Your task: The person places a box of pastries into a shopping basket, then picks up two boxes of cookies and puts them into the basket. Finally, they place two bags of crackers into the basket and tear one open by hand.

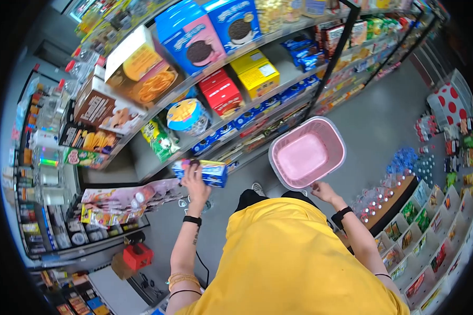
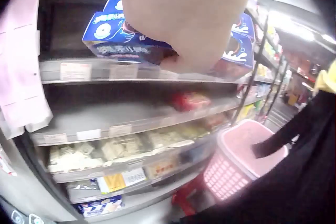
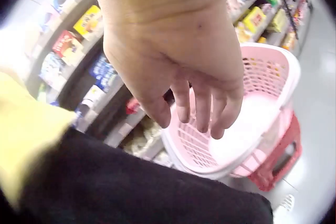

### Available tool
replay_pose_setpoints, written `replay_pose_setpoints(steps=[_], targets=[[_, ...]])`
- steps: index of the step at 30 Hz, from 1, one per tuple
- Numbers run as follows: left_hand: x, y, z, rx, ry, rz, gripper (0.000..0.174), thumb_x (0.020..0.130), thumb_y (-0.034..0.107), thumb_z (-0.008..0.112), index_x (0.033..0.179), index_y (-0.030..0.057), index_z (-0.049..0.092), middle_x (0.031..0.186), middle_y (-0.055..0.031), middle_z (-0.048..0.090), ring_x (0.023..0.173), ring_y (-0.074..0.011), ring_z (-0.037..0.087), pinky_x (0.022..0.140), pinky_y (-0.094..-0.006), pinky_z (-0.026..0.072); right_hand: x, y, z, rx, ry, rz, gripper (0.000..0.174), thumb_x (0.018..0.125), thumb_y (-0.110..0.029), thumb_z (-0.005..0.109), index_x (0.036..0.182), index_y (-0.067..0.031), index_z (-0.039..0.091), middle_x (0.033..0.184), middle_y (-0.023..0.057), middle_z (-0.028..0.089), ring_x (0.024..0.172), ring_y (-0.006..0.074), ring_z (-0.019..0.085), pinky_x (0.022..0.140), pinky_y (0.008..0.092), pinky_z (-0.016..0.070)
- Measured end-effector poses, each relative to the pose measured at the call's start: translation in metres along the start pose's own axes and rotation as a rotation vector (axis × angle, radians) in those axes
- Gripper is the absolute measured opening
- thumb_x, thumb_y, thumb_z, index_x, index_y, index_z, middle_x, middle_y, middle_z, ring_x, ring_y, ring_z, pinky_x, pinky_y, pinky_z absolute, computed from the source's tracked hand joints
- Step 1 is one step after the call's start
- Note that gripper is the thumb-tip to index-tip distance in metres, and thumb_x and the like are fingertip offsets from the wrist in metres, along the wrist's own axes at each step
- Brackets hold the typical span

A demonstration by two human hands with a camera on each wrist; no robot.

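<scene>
While our left grip point(image 1: 195, 187) holds a blue box point(image 1: 215, 176), our right grip point(image 1: 326, 192) hangs loose, with the fingers a little bent. The box is between ten and eleven o'clock from our yellow shirt point(image 1: 289, 257), near a shelf point(image 2: 100, 108). Our pink basket point(image 1: 299, 157) has our right grip by its five o'clock edge. We cannot tell if they touch.
</scene>
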State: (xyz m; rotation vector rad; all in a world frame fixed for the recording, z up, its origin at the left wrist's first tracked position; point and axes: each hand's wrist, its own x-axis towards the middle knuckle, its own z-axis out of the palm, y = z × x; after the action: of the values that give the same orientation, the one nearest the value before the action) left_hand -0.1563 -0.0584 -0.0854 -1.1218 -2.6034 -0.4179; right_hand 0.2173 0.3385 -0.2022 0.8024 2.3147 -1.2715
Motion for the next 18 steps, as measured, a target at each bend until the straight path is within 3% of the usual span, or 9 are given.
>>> replay_pose_setpoints(steps=[3,5,8,10,12,13,16,18], targets=[[-0.001,0.041,-0.008,-0.078,-0.019,0.144,0.09,0.055,0.002,0.076,0.14,0.0168,0.048,0.142,-0.0084,0.047,0.14,-0.0337,0.037,0.104,-0.0505,0.028,-0.009,-0.106,-0.042,0.091,-0.033,-0.188,0.046,0.086,-0.023,0.073,0.123,0.003,0.063,0.107,0.0185,0.07,0.099,0.0282,0.069,0.087,0.0375,0.0547],[0.013,0.075,-0.028,-0.148,-0.061,0.224,0.092,0.054,0.001,0.075,0.14,0.0169,0.048,0.141,-0.0076,0.047,0.138,-0.0332,0.04,0.102,-0.0493,0.029,-0.016,-0.168,-0.064,0.13,-0.069,-0.374,0.05,0.084,-0.026,0.077,0.122,0.0017,0.062,0.113,0.0192,0.067,0.103,0.031,0.067,0.087,0.0381,0.0535],[0.039,0.117,-0.051,-0.186,-0.158,0.265,0.092,0.053,0.001,0.074,0.141,0.0155,0.049,0.14,-0.0085,0.047,0.136,-0.0333,0.041,0.099,-0.0486,0.0298,-0.028,-0.242,-0.081,0.197,-0.122,-0.516,0.075,0.081,-0.027,0.082,0.141,-0.0015,0.045,0.123,0.019,0.06,0.106,0.0296,0.065,0.086,0.0385,0.0527],[0.057,0.14,-0.062,-0.228,-0.202,0.228,0.091,0.054,0.001,0.076,0.141,0.0131,0.048,0.139,-0.0114,0.046,0.133,-0.0332,0.042,0.099,-0.0501,0.0296,-0.033,-0.265,-0.079,0.273,-0.128,-0.519,0.09,0.08,-0.028,0.085,0.149,-0.0037,0.033,0.127,0.0197,0.058,0.108,0.0301,0.064,0.085,0.0396,0.0526],[0.073,0.16,-0.075,-0.258,-0.264,0.156,0.091,0.056,0.001,0.077,0.142,0.0112,0.047,0.137,-0.0137,0.046,0.13,-0.0348,0.043,0.1,-0.0511,0.0293,-0.03,-0.271,-0.071,0.363,-0.105,-0.435,0.103,0.08,-0.02,0.086,0.154,-0.0069,0.016,0.13,0.0162,0.053,0.112,0.025,0.06,0.088,0.0374,0.0542],[0.077,0.168,-0.08,-0.264,-0.273,0.138,0.091,0.057,0.001,0.077,0.142,0.0107,0.046,0.136,-0.0146,0.046,0.129,-0.0356,0.043,0.099,-0.0514,0.0296,-0.03,-0.273,-0.07,0.483,-0.1,-0.443,0.104,0.081,-0.019,0.085,0.154,-0.0076,0.013,0.132,0.0165,0.051,0.119,0.0243,0.056,0.09,0.0378,0.0545],[0.086,0.187,-0.092,-0.295,-0.292,0.104,0.092,0.059,0.002,0.079,0.144,0.0098,0.045,0.134,-0.0168,0.046,0.126,-0.0379,0.043,0.1,-0.0523,0.03,-0.03,-0.275,-0.062,0.578,0.054,-0.513,0.104,0.083,-0.024,0.084,0.153,-0.0032,0.01,0.137,0.0213,0.048,0.122,0.0275,0.056,0.103,0.0387,0.0476],[0.089,0.195,-0.101,-0.342,-0.288,0.096,0.093,0.058,0.002,0.08,0.143,0.0102,0.044,0.131,-0.0177,0.046,0.125,-0.0398,0.043,0.101,-0.0528,0.0297,-0.032,-0.277,-0.061,0.629,0.133,-0.488,0.097,0.085,-0.023,0.082,0.151,-0.0012,0.016,0.138,0.0215,0.046,0.123,0.0267,0.055,0.103,0.038,0.0473]])
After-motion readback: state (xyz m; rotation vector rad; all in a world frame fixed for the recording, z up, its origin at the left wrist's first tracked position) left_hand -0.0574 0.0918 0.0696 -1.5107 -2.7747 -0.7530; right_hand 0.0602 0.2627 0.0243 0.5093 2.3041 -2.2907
